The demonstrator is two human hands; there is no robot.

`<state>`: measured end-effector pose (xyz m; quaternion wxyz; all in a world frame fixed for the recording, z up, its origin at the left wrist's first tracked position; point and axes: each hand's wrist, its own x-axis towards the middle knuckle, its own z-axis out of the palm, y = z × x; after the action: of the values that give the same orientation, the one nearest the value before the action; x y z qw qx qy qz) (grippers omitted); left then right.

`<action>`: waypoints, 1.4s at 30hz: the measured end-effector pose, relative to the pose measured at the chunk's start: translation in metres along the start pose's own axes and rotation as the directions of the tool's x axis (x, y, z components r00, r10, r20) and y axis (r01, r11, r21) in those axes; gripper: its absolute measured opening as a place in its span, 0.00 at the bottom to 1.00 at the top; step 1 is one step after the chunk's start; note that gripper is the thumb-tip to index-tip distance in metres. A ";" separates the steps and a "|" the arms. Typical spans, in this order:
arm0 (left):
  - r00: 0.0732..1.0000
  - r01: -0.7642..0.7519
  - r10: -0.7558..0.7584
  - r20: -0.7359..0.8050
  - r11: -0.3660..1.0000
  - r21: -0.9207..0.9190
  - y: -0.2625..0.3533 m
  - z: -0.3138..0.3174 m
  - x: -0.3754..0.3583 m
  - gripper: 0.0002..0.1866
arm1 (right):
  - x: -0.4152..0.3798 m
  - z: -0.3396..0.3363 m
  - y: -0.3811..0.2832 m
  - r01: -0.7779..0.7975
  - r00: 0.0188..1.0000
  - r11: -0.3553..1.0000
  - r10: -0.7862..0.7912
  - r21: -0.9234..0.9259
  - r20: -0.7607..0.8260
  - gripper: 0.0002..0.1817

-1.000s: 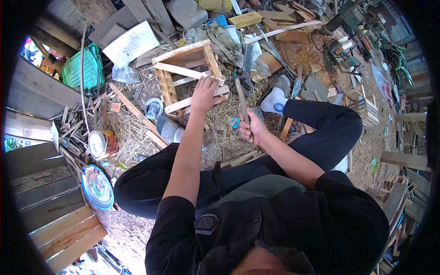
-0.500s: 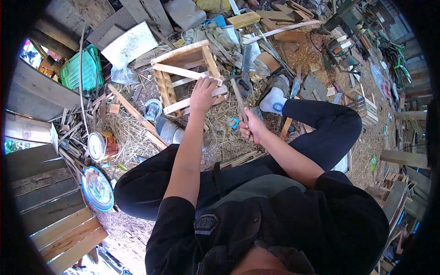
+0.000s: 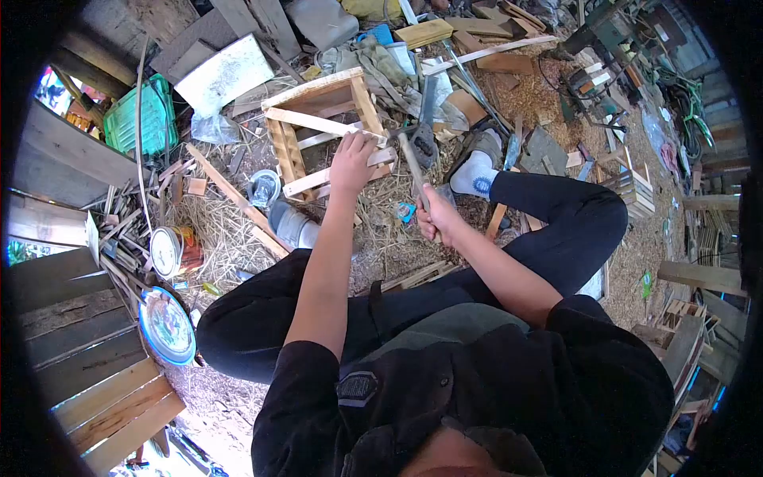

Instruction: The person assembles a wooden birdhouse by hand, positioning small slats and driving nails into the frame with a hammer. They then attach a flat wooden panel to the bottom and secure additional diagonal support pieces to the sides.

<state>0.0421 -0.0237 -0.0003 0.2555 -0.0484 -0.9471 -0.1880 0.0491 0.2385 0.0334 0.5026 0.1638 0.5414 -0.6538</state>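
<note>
A small slatted wooden crate (image 3: 287, 155) stands on the straw-covered floor between my feet, with a loose-looking slanted slat (image 3: 306, 121) across its upper side. My left hand (image 3: 351, 163) is closed over the crate's near right corner, fingers curled at the slat ends; whether a nail is pinched there is too small to tell. In my right hand (image 3: 439, 217) is a hammer (image 3: 414, 168), gripped low on its wooden handle. Its head is beside the crate's right corner, close to my left fingertips.
A handsaw (image 3: 425, 147) lies right of the crate. To the left are a clear plastic tub (image 3: 264, 189), a paint can (image 3: 167, 253) and a blue-rimmed basin (image 3: 168, 326). Boards and scraps (image 3: 423, 34) lie beyond, and a slatted wooden piece (image 3: 632, 191) stands at the right.
The hammer's head has shifted very slightly toward the right and its handle stands a little steeper. My left hand stays on the crate, which has not visibly moved.
</note>
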 end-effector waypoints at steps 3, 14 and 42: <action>0.999 0.024 -0.025 0.022 1.000 0.010 0.003 -0.002 0.001 0.30 | -0.003 -0.002 -0.004 0.004 0.998 0.995 0.003 -0.104 0.062 0.28; 0.997 0.051 -0.050 0.060 0.999 0.000 0.001 -0.001 -0.001 0.31 | -0.006 -0.003 -0.008 0.008 0.999 0.993 -0.003 -0.118 0.047 0.28; 0.999 0.047 -0.047 0.009 0.999 0.021 0.003 -0.003 0.000 0.27 | -0.006 0.002 -0.003 0.080 0.994 0.962 -0.096 -0.263 -0.049 0.27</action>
<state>0.0442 -0.0226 0.0030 0.2469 -0.0246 -0.9511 -0.1840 0.0492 0.2395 0.0400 0.4732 0.0923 0.6446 -0.5933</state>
